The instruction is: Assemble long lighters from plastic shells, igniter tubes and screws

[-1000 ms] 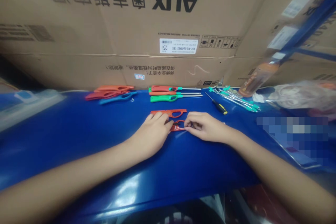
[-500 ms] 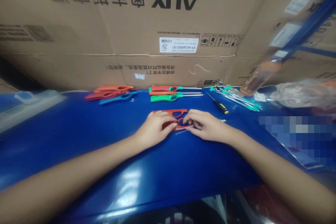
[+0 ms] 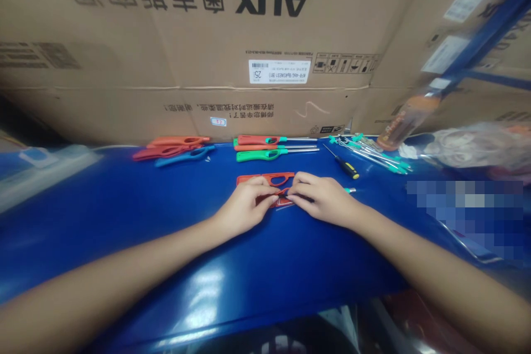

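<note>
My left hand point(image 3: 250, 203) is closed on a red lighter handle half point(image 3: 284, 202), its thumb and fingers at the finger-loop end. My right hand point(image 3: 322, 198) is pinched over the same piece from the right, fingertips close to those of the left. Whatever lies between the right fingertips is too small and hidden to make out. Just behind, an orange-red handle half point(image 3: 283, 179) lies on the blue table point(image 3: 232, 287). A metal and green rod end point(image 3: 351, 191) pokes out beyond the right hand.
Assembled long lighters point(image 3: 259, 155) lie at the back, with loose lighter handles point(image 3: 170, 150) to their left. Rightward are a screwdriver point(image 3: 346, 167), metal lighter tubes point(image 3: 373, 156), an orange bottle point(image 3: 406, 121) and a plastic bag point(image 3: 473, 146). A large carton point(image 3: 186, 66) stands behind.
My right hand has shifted slightly left, its fingertips now closer together and nearer my left hand. My left hand stays on the red handle half. The view has shifted slightly.
</note>
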The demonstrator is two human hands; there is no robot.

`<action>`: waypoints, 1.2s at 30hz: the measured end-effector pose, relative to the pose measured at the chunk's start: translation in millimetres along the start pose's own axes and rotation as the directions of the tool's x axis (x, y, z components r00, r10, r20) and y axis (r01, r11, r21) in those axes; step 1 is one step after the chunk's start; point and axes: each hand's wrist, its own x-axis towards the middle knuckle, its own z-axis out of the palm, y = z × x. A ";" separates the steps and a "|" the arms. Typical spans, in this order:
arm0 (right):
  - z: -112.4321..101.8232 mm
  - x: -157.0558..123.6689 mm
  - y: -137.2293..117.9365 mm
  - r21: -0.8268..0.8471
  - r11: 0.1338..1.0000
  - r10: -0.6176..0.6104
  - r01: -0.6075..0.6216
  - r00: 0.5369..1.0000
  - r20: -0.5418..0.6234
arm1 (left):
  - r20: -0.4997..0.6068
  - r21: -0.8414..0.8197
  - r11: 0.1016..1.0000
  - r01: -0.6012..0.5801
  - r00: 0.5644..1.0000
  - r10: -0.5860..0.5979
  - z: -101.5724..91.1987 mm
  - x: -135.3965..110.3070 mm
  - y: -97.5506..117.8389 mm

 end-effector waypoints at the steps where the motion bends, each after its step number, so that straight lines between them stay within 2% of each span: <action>1: 1.9 -0.1 0.2 -0.025 1.000 -0.009 0.008 1.000 -0.007 | -0.003 0.002 1.000 -0.002 1.000 0.002 0.6 -0.3 0.0; 5: 10.3 0.5 0.9 -0.058 0.998 -0.015 0.012 0.999 -0.048 | -0.020 -0.001 1.000 0.009 1.000 -0.009 2.5 -0.5 -1.5; 9: 12.1 2.8 1.6 0.045 0.999 -0.001 0.005 0.997 -0.081 | -0.025 -0.016 0.998 0.055 0.998 -0.055 4.1 0.4 -2.7; 13: -3.8 1.8 5.5 0.149 0.989 0.030 -0.021 0.998 -0.060 | -0.031 -0.024 0.998 0.062 0.998 -0.062 4.8 0.2 -0.6; 17: -20.8 -1.9 16.0 0.159 0.986 0.061 -0.057 0.998 -0.020 | -0.054 0.009 0.999 0.036 0.998 -0.035 3.6 -1.9 1.9; 21: -20.6 -1.6 25.9 0.197 0.980 0.011 -0.014 1.000 0.018 | -0.071 0.042 0.999 0.004 0.997 -0.001 2.5 -2.9 2.2; 30: -15.0 1.4 25.8 0.117 0.993 0.000 -0.008 0.997 0.075 | -0.018 0.060 0.998 0.005 1.000 -0.004 4.8 -2.0 -0.2; 36: -14.4 2.4 19.4 0.095 0.995 0.032 -0.040 0.996 0.087 | -0.037 0.044 0.999 -0.002 0.999 0.004 4.5 -0.2 -1.7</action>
